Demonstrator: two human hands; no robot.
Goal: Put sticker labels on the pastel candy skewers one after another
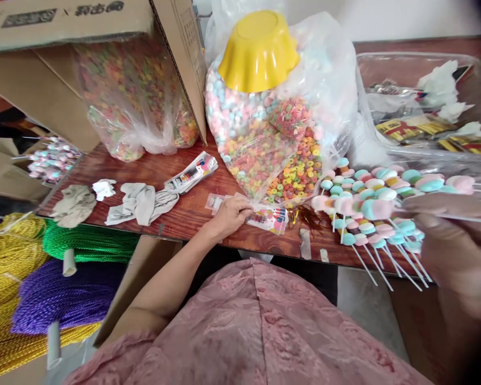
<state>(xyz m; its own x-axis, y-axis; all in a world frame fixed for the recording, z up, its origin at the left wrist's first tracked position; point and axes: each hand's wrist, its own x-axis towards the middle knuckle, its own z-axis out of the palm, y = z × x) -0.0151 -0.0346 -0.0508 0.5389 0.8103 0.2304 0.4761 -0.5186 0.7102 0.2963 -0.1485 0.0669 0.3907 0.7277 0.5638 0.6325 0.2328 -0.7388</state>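
- My left hand (233,214) lay on the wooden table (176,176) close to its front edge, fingers bent and pinched on the near end of a stack of small printed bags (269,218).
- Those small printed bags lay flat at the front edge, just in front of the big clear sack of coloured ring sweets (288,166).
- My right hand (449,235) was off the table's front right, blurred, with fingers clenched round the stick of a marshmallow skewer (379,208); its pink-and-blue head pointed left.
- The held skewer hung above the heap of marshmallow skewers (385,182) spread along the right part of the front edge, their sticks jutting past it.
- A yellow bowl (258,51) sat upside down on top of the sack.
- Crumpled rags (142,203) lay toward the table's left front corner, and a clear tub (425,69) stood at the right rear.
- Green cord (88,243) lay below the left edge.
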